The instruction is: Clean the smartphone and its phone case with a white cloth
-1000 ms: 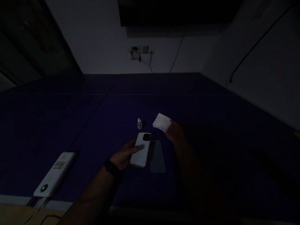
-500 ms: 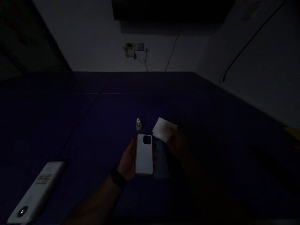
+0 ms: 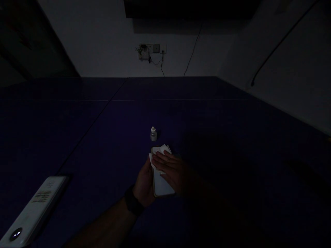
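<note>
A phone (image 3: 162, 187) with a white back and a brownish rim is gripped along its left side by my left hand (image 3: 145, 184). Across its upper part lies a white tissue (image 3: 162, 148), pressed down by the fingers of my right hand (image 3: 172, 168). The phone's camera area is covered by the tissue and fingers. Just beyond the phone stands a small bottle (image 3: 153, 135) with a white cap, upright on the dark blue surface. A dark band circles my left wrist.
The room is very dim. A long white device (image 3: 37, 208) with a small lit display lies at the lower left. Sockets and cables (image 3: 152, 50) are on the far wall (image 3: 103, 44), with a dark panel above. Another cable runs down the right wall.
My right hand has brought the tissue left and down onto the phone's back. The phone has tilted slightly in my left hand. The bottle stands where it was.
</note>
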Motion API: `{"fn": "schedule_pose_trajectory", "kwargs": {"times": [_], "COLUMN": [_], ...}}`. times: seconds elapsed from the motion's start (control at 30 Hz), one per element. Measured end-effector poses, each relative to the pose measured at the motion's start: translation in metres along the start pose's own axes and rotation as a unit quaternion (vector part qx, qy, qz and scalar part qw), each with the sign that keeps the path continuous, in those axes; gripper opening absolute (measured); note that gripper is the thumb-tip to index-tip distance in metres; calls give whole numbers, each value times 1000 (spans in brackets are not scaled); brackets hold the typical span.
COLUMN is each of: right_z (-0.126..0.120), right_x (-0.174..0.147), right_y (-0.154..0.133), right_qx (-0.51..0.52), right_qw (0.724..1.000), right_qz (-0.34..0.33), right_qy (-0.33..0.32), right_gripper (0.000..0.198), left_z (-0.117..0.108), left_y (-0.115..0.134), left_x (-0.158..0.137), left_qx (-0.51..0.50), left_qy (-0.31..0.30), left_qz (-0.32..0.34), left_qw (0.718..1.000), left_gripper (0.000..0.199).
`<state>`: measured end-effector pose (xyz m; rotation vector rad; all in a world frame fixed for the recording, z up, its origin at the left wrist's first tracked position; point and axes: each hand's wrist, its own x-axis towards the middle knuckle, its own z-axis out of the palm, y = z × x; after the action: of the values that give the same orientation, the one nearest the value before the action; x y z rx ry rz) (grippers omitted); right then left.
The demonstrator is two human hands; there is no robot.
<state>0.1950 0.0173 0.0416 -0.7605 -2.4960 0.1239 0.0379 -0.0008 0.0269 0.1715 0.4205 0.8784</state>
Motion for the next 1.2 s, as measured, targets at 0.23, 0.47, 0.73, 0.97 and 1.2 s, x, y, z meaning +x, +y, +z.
{"fn": "schedule_pose_trajectory", "kwargs": {"times": [0.23, 0.47, 0.73, 0.97, 1.2], "right_z": [5, -4, -2, -5, -11], "right_x": [1, -1, -1, -1, -5], "right_y": [-2, -2, -3, -5, -9], "right_qx": [-29, -12, -8, -20, 4], "right_qw": [999, 999, 999, 999, 999], "right_qz": [34, -8, -29, 19, -11], "right_qy": [30, 36, 23, 20, 30], "right_gripper": [47, 41, 41, 48, 43], "left_z": [0, -1, 4, 1, -3], "left_y": [2, 4, 8, 6, 12], "left_x": [0, 2, -1, -3, -7], "left_qx": [-5, -7, 0, 1, 10], "left_qy": [17, 15, 20, 8, -3], "left_qz": [-4, -8, 0, 5, 16], "left_qw": [1000, 1000, 1000, 1000, 1000], "left_gripper": [54, 56, 56, 52, 59]}}
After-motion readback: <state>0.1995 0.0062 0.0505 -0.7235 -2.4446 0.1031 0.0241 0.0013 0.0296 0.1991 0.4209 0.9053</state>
